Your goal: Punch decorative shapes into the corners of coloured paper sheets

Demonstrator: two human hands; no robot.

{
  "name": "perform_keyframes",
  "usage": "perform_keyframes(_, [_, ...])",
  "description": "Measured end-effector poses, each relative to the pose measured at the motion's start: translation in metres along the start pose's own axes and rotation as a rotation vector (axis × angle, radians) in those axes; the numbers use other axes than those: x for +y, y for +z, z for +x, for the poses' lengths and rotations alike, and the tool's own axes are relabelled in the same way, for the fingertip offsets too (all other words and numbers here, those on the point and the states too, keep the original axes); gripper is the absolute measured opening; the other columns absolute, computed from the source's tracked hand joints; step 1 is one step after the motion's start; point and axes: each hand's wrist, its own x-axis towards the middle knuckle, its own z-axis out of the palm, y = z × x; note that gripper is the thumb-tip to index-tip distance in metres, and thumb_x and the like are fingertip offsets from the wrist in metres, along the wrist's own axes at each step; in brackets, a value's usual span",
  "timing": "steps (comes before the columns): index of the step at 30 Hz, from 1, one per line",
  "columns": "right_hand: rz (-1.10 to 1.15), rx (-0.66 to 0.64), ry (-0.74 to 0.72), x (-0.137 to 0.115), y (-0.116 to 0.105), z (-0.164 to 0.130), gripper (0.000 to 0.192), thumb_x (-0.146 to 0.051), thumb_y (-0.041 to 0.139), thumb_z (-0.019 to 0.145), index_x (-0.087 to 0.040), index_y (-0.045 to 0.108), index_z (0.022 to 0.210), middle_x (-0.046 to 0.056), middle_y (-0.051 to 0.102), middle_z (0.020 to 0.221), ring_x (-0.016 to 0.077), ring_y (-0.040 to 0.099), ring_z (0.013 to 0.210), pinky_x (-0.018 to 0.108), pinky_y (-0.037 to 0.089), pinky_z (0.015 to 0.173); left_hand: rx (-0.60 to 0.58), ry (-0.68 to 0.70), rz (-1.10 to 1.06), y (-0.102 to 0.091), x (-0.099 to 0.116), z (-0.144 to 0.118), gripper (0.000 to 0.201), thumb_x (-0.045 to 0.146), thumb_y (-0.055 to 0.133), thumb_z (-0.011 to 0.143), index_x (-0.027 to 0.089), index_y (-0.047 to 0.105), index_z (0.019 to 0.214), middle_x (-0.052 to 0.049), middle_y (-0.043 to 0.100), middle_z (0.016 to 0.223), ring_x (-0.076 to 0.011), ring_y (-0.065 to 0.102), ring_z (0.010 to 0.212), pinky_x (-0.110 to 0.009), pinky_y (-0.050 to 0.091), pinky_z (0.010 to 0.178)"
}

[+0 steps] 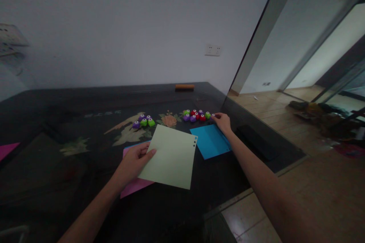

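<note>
My left hand [135, 160] pinches the left edge of a pale green paper sheet [172, 156], which has two small shapes punched near its upper right corner. The sheet lies partly over a pink sheet [134, 186]. My right hand [222, 122] reaches out to the right end of a cluster of small paper punches [196, 115] in purple, red and green, fingers touching one at the end. Whether it grips that punch is hidden by the fingers. A blue sheet [210, 141] lies just under that hand.
A second group of purple and green punches [143, 121] sits left of centre on the dark table [57, 152] with floral inlay. An orange block [184, 87] rests at the far edge. Another pink sheet [7, 149] lies far left. Tiled floor lies to the right.
</note>
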Motion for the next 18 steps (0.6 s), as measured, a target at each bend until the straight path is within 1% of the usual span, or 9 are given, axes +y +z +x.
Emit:
perform_keyframes(3, [-0.045,0.014,-0.028,0.0012,-0.004,-0.0004,0.027,-0.03,0.062,0.077,-0.014,0.07,0.096,0.011,0.071,0.093,0.0212,0.065,0.084,0.03,0.047,0.075,0.011,-0.001,0.013,-0.0002,0.0001,-0.0005,0.045,0.041,0.062,0.074,0.015,0.059,0.111,-0.006,0.074,0.08,-0.019,0.066,0.06,-0.024,0.047,0.047])
perform_keyframes(8, [-0.109,0.038,-0.142,0.0005,-0.0068,-0.004,0.027,-0.028,0.057,0.08,-0.014,0.067,0.101,0.011,0.067,0.102,0.0218,0.062,0.091,0.033,0.045,0.082,0.011,0.014,0.014,0.0005,0.0,-0.0012,0.043,0.041,0.062,0.075,0.016,0.06,0.11,-0.006,0.074,0.079,-0.0206,0.067,0.062,-0.025,0.048,0.049])
perform_keyframes(12, [-0.166,-0.003,-0.226,-0.0017,-0.0069,-0.0061,0.02,-0.023,0.063,0.076,-0.015,0.069,0.093,0.011,0.067,0.095,0.0222,0.061,0.088,0.033,0.045,0.08,0.027,0.015,0.019,0.0018,0.0016,-0.0012,0.045,0.041,0.065,0.072,0.015,0.061,0.109,-0.006,0.074,0.078,-0.0216,0.068,0.062,-0.026,0.049,0.049])
perform_keyframes(16, [-0.199,-0.001,-0.256,-0.0027,-0.0086,-0.0047,0.02,-0.022,0.062,0.077,-0.015,0.069,0.094,0.01,0.066,0.096,0.0214,0.061,0.088,0.032,0.045,0.08,0.055,0.006,0.07,0.0004,0.0008,-0.001,0.043,0.041,0.064,0.074,0.014,0.062,0.108,-0.007,0.074,0.079,-0.0203,0.067,0.061,-0.025,0.049,0.049])
perform_keyframes(18, [-0.207,-0.007,-0.264,-0.0029,-0.0089,-0.0041,0.018,-0.021,0.062,0.077,-0.015,0.069,0.093,0.01,0.066,0.095,0.0214,0.061,0.088,0.032,0.045,0.081,0.04,0.017,0.085,-0.0009,-0.0015,-0.0004,0.043,0.042,0.062,0.075,0.014,0.061,0.108,-0.007,0.074,0.079,-0.0194,0.066,0.06,-0.024,0.048,0.048])
